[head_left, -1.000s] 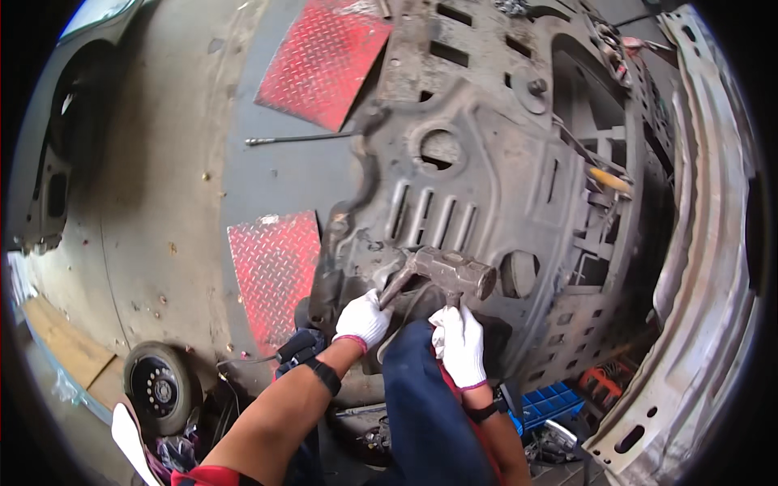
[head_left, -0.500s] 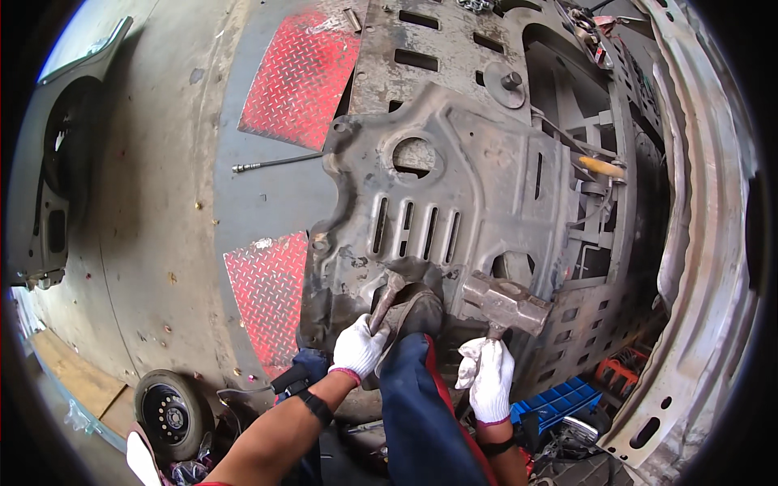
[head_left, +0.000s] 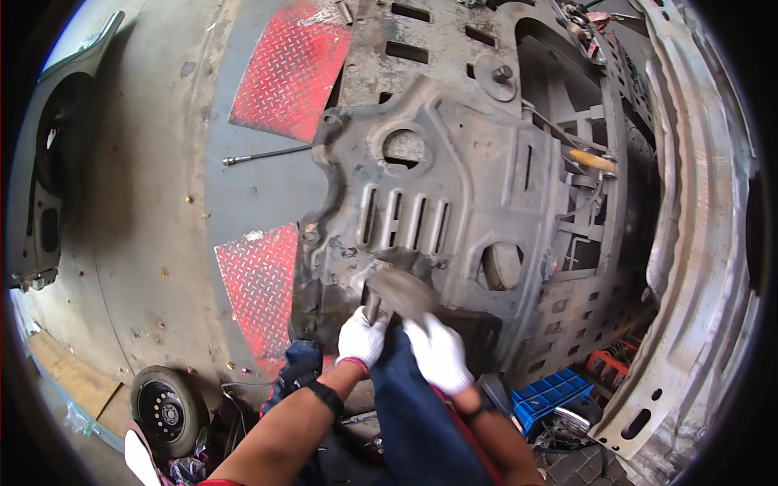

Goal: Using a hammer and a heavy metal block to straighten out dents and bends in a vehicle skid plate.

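Observation:
A large grey stamped metal vehicle panel (head_left: 486,178) with slots and round holes lies in front of me. Over its near edge, my left hand (head_left: 361,337), in a white knit glove, is closed around a short hammer-shaped metal tool (head_left: 372,309). My right hand (head_left: 438,353), gloved too, grips a sledgehammer (head_left: 403,293) whose handle is mostly hidden. Motion blurs the sledgehammer head, which overlaps the top of the left hand's tool. Whether the two touch I cannot tell. My dark blue trouser leg (head_left: 405,405) extends toward the panel between my forearms.
Red tread plates (head_left: 259,283) lie left of the panel, with a black hose (head_left: 267,154) between them. A wheel (head_left: 168,411) rests at lower left. On the right are a blue plastic crate (head_left: 551,395) and a long metal beam (head_left: 705,243); a slotted steel platform (head_left: 369,69) extends beneath the panel.
My right hand has swung the sledgehammer left and across, from beside my leg to over the left hand's tool. My left hand keeps its grip near the same spot. The view has shifted slightly.

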Motion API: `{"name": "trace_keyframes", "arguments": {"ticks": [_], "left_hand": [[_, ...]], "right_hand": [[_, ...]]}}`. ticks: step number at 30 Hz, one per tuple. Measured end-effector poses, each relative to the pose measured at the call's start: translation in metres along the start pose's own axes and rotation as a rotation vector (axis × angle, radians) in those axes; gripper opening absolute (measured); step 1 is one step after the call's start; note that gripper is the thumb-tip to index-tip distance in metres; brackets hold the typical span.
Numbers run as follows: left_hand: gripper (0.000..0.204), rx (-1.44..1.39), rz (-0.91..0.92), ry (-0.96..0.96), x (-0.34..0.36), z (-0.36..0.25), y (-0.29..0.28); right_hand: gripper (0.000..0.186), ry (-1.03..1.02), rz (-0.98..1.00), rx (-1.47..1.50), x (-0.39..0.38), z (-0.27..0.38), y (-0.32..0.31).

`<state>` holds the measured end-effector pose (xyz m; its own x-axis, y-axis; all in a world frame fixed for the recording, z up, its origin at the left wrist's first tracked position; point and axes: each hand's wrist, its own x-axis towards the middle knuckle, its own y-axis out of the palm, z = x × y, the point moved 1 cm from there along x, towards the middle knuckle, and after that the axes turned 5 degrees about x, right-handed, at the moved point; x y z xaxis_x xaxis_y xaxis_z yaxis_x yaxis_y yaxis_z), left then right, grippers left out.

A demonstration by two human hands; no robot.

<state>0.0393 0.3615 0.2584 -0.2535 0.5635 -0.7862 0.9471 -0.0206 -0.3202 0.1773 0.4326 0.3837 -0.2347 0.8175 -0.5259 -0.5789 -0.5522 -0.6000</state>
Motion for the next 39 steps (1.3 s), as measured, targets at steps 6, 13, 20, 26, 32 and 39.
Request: {"name": "trace_keyframes", "arguments": {"ticks": [6,13,20,26,32,39], "left_hand": [[0.024,0.177,0.0,0.252,0.018,0.004,-0.027],[0.039,0.43,0.201,0.185,-0.018,-0.029,-0.015],[0.043,0.349,0.112,0.185,0.0,-0.036,-0.001],[0.041,0.336,0.148,0.164,0.009,-0.037,-0.009],[0.039,0.357,0.184,0.128,0.004,-0.046,-0.007],[0.038,0.213,0.058,0.273,0.024,-0.04,-0.005]], "right_hand": [[0.038,-0.09,-0.012,0.106,-0.004,0.009,0.015],[0.032,0.48,-0.222,0.668,-0.057,-0.026,-0.021],[0.034,0.504,-0.426,0.916,-0.061,-0.033,-0.042],[0.038,0.165,-0.523,0.692,-0.061,0.009,-0.064],[0.034,-0.033,-0.25,-0.305,-0.061,-0.052,-0.005],[0.031,0.106,-0.143,0.375,-0.009,-0.022,0.008]]}}
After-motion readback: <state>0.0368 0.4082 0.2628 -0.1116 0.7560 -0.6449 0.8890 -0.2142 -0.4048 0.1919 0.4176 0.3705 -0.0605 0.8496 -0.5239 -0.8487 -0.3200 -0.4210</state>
